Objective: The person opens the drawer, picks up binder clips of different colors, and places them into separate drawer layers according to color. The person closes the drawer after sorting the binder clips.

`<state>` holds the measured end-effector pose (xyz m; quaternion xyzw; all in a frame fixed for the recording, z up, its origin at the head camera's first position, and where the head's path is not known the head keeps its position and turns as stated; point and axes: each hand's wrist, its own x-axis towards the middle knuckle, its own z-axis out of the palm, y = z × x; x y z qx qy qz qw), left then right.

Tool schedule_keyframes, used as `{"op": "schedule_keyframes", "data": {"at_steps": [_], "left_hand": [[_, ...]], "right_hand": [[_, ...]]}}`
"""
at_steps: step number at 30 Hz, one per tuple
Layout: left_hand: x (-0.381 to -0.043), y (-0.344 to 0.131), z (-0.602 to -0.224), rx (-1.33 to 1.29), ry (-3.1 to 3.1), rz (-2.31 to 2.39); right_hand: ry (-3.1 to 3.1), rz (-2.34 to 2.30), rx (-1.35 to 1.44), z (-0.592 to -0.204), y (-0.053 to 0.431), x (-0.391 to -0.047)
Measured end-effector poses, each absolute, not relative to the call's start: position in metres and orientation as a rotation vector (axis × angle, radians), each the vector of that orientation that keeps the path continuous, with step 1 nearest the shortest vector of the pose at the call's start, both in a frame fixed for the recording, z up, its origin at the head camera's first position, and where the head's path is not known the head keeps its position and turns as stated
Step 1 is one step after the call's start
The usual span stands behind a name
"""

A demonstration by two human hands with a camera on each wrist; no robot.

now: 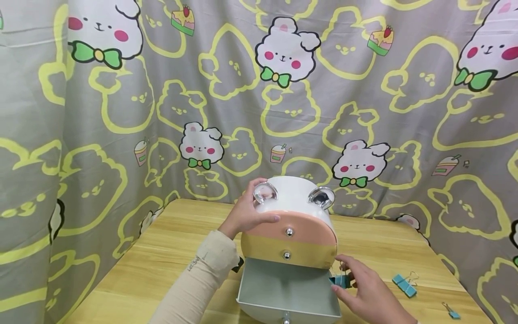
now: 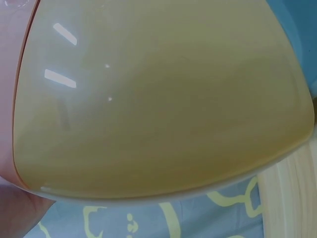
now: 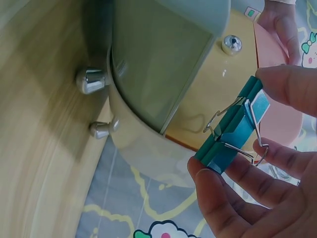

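A small rounded drawer box (image 1: 299, 193) with silver ears stands on the table, its front showing a pink drawer (image 1: 307, 227) and a yellow drawer (image 1: 263, 247). The grey-green bottom drawer (image 1: 283, 281) is pulled out; its visible inside is bare. My left hand (image 1: 251, 211) grips the box's upper left side, thumb lying across the pink front and fingers behind an ear. In my right hand (image 1: 368, 288) a teal binder clip (image 3: 233, 129) is pinched between thumb and fingers, at the open drawer's right edge. The left wrist view is filled by the yellow front (image 2: 163, 109).
To the right on the wooden table (image 1: 162, 252) lie a larger teal binder clip (image 1: 404, 285) and a smaller one (image 1: 451, 311). A small black object (image 1: 238, 265) sits left of the box. A patterned curtain (image 1: 238, 108) hangs behind and along the sides.
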<state>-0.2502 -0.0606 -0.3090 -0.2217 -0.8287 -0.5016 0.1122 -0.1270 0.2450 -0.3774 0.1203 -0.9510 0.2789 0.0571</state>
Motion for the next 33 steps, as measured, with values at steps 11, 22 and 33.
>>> {"op": "schedule_keyframes", "data": {"at_steps": [11,22,33], "left_hand": [[-0.252,-0.06,-0.31,-0.655,-2.428,-1.47],[-0.253,-0.06,-0.313,-0.66,-2.424,-1.467],[-0.253,-0.061,-0.314,-0.654,-2.425,-1.465]], "right_hand": [[-2.844,0.788,0.462,-0.378,0.237,-0.126],[-2.847,0.846,0.521,-0.379,0.231,-0.125],[-2.848,0.854,0.577,-0.382,0.227,-0.127]]}}
